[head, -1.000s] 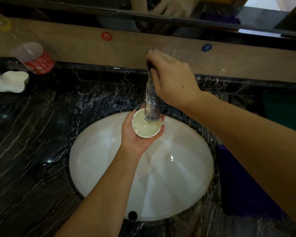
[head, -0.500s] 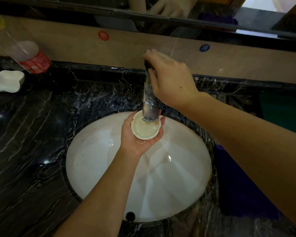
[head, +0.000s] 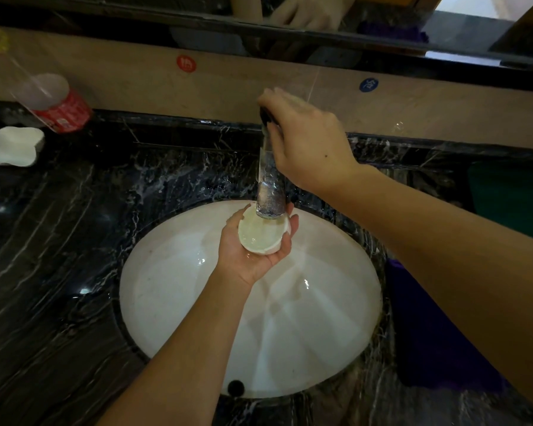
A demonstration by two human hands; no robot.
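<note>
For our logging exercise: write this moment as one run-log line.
left hand: holds small white round cup under chrome tap | right hand: grips tap top | cup: pale liquid inside | below: white oval basin

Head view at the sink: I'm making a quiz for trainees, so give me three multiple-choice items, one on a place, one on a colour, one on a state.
1. Where is the small white cup? A under the faucet spout, above the basin; B at the basin's drain; C on a shelf.
2. What colour is the bottle label? A blue; B green; C red.
3. What is the left hand doing? A lying flat; B holding the cup; C pointing.
Answers: 1 A, the spout's end overlaps the cup's rim; 2 C, a red band wraps the bottle; 3 B, its fingers curl round the cup.
</note>
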